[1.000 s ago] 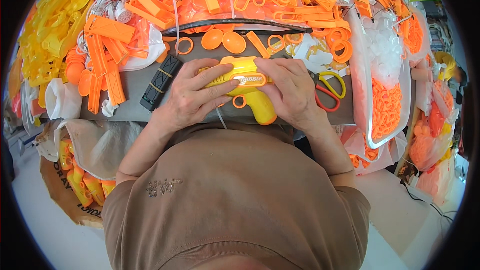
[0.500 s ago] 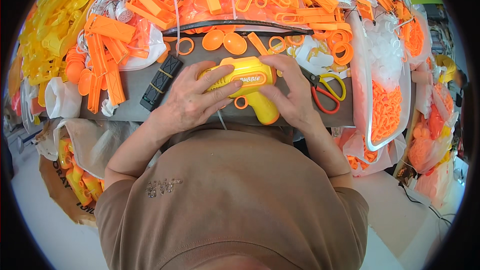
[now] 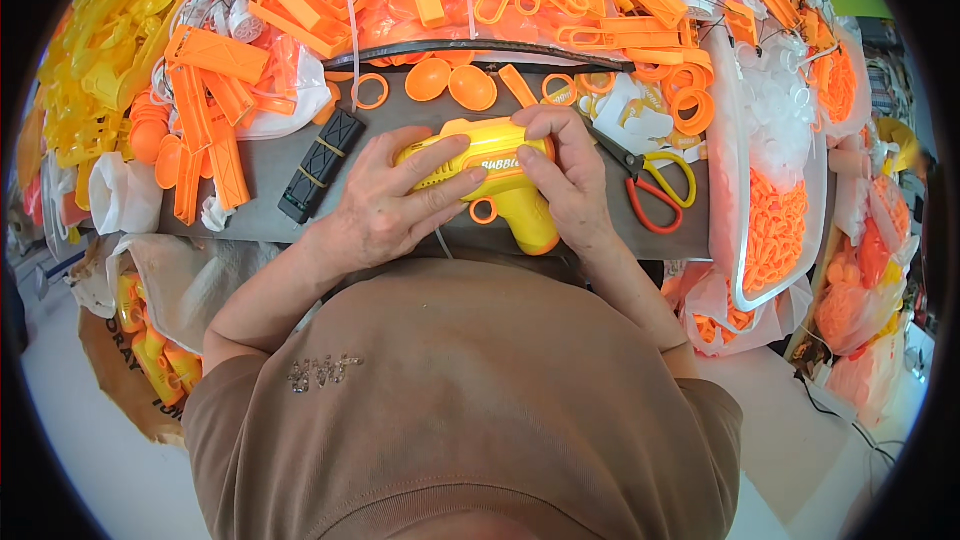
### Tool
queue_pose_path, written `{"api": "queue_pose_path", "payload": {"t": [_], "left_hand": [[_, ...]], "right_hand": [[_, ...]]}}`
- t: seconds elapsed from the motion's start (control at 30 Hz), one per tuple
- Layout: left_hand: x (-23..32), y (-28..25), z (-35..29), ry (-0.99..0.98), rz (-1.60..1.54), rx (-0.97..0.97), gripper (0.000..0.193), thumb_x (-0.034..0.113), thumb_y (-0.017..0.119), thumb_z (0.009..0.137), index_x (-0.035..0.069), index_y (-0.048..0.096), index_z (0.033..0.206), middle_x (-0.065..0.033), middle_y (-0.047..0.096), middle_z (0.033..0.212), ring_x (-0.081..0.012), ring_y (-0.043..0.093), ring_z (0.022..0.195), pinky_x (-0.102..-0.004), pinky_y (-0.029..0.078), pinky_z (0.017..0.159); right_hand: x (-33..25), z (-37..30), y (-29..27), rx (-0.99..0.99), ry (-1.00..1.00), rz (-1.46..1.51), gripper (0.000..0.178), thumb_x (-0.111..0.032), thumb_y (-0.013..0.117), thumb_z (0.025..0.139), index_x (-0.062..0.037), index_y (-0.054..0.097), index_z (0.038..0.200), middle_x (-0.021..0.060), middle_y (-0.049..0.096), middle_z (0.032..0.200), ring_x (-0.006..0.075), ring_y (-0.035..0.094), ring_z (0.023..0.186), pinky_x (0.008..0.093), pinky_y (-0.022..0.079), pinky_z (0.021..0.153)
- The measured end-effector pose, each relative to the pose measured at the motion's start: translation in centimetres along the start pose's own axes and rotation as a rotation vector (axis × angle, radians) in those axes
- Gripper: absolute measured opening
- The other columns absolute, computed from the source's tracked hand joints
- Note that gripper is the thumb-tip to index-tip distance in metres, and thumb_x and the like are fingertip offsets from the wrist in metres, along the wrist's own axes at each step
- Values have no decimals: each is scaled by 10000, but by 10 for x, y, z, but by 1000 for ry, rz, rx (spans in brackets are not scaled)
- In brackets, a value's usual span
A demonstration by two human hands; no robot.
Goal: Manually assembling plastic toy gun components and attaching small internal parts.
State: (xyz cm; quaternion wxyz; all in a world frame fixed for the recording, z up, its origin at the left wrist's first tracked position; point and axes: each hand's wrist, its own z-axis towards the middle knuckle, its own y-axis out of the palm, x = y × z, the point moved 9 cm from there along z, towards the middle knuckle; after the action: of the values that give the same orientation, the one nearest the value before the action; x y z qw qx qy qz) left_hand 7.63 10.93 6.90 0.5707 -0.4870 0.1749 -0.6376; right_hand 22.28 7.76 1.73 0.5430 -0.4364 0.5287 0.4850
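Nearest is the person's brown shirt (image 3: 450, 410), filling the lower middle of the view. Just beyond it, two hands close on one yellow toy gun (image 3: 495, 175) lying on the grey worktop (image 3: 270, 175) at the centre of its near edge. The left hand (image 3: 385, 200) lies over the toy's rear, fingers pressed across its ribbed body; the right hand (image 3: 565, 175) wraps the front, thumb and fingers pinching the barrel. Its one orange trigger ring (image 3: 484, 211) hangs below, the grip pointing at the person. Left of the hands lies one black ribbed block (image 3: 320, 165); to the right, two pairs of scissors (image 3: 655, 185), one red-handled, one yellow. Further off sit two orange oval cups (image 3: 450, 83) and several loose orange rings, then heaps of orange and yellow parts too many to count. Against a second ago, the toy has turned slightly, its grip now more upright, and the right hand has slid further over the barrel
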Motion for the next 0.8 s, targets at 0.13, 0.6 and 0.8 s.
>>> {"api": "queue_pose_path", "payload": {"t": [0.13,0.6,0.8], "left_hand": [[1,-5,3,-24,4,18,493,168,740,680,132,613,1154,-103,565,1162,-334,550,948,-392,477,782],[13,-47,22,-182,-190,131,742,165,801,599,15,460,1240,-156,587,1085,-317,611,931,-373,497,794],[21,-94,-3,-437,-254,-91,761,159,777,594,47,452,1273,-157,601,1075,-314,611,975,-374,498,814]], "right_hand": [[-1,-1,2,20,-31,-54,204,18,498,865,-39,449,1055,91,463,1179,132,445,1063,275,360,933],[-73,-5,14,-185,7,-297,615,-228,627,797,6,356,1297,111,463,1169,177,486,1066,317,408,930],[-103,0,71,-431,-358,-292,748,-339,639,825,11,268,1372,152,474,1210,209,503,1042,328,423,885]]}}
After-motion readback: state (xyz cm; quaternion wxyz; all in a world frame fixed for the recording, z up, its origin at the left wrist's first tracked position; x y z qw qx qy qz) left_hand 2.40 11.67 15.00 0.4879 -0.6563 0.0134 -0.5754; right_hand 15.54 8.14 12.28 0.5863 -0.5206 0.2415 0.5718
